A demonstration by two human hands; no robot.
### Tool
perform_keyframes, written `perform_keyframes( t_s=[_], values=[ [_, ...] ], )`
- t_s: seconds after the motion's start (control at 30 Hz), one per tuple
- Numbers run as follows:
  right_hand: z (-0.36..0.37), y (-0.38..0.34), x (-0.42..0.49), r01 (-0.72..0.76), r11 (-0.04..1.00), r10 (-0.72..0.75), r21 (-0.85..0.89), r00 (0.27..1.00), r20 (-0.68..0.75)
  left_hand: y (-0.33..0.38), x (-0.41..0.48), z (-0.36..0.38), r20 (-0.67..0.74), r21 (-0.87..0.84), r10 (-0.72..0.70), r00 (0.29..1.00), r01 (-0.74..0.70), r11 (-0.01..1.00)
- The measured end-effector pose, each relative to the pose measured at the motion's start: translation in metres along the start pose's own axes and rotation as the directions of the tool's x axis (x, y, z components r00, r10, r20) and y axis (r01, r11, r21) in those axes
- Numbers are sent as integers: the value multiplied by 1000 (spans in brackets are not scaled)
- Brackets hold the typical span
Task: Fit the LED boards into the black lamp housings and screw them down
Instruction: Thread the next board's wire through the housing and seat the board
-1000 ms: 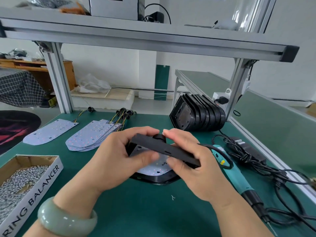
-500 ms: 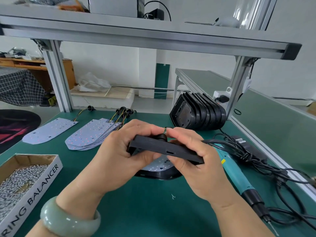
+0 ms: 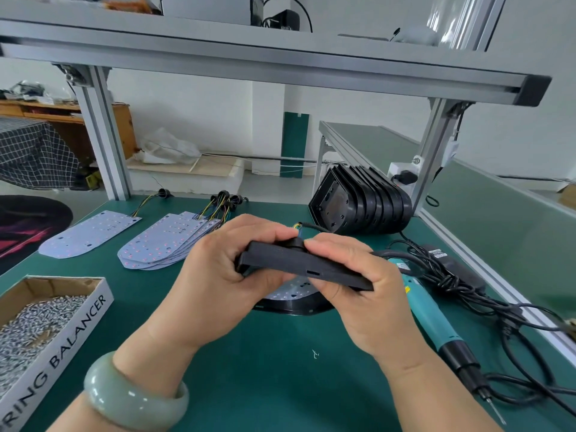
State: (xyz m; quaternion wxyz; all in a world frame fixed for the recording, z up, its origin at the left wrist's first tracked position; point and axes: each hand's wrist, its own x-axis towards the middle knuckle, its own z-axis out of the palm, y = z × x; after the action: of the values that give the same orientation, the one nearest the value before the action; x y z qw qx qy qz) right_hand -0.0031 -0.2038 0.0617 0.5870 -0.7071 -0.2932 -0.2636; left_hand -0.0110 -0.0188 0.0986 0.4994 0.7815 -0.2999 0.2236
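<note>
Both hands hold one black lamp housing (image 3: 307, 268) edge-on above the green table (image 3: 280, 385), clear of its surface. The left hand (image 3: 218, 275) curls round the left end, with the fingers bent over the top edge and the thumb tucked beneath. The right hand (image 3: 371, 307) clamps the right part, fingers on the upper edge and thumb under the lower one. The forefingers of the two hands meet at a round black grommet (image 3: 294, 243) that stands up from the housing's top edge. Coloured wires (image 3: 297, 226) stick out just behind it. Whether the fingertips pinch the grommet or only press against it cannot be told.

Under the held piece a second housing (image 3: 290, 308) lies flat on the table with a pale LED board (image 3: 291, 291) inside it, mostly hidden by the hands.

Farther back on the right, a row of empty housings (image 3: 358, 207) stands on edge, leaning together. To the left lies a fanned pile of boards (image 3: 168, 244) with wired plugs at their far ends, and a single board (image 3: 87, 233) lies beside it. A cardboard box (image 3: 78, 325) at the near left is full of small screws (image 3: 34, 319). A teal electric screwdriver (image 3: 433, 319) lies just right of the right hand, its bit pointing to the near edge. Tangled black cables (image 3: 467, 282) lie around it. A pale green bangle (image 3: 134, 397) circles the left wrist.
</note>
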Motion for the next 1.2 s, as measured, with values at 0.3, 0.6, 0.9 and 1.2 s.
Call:
perform_keyframes(
  t_s=[0.3, 0.6, 0.9, 1.2],
  values=[
    [-5, 4, 6, -436, 704, 454, 560, 883, 116, -31, -2, 0, -27, 91, -460, 888, 460, 883],
    [4, 22, -10, -696, 701, 709, -157, 703, 54, -51, -2, -7, 9, -479, -840, 542, 740, 472],
    [35, 20, -14, -849, 508, 691, 145, 502, 520, -38, -1, 14, 279, -596, -838, 470, 768, 233],
    [19, 25, -13, -749, 656, 752, -93, 637, 168, -52, -4, 20, 349, -575, -867, 356, 812, 102]
  ],
)
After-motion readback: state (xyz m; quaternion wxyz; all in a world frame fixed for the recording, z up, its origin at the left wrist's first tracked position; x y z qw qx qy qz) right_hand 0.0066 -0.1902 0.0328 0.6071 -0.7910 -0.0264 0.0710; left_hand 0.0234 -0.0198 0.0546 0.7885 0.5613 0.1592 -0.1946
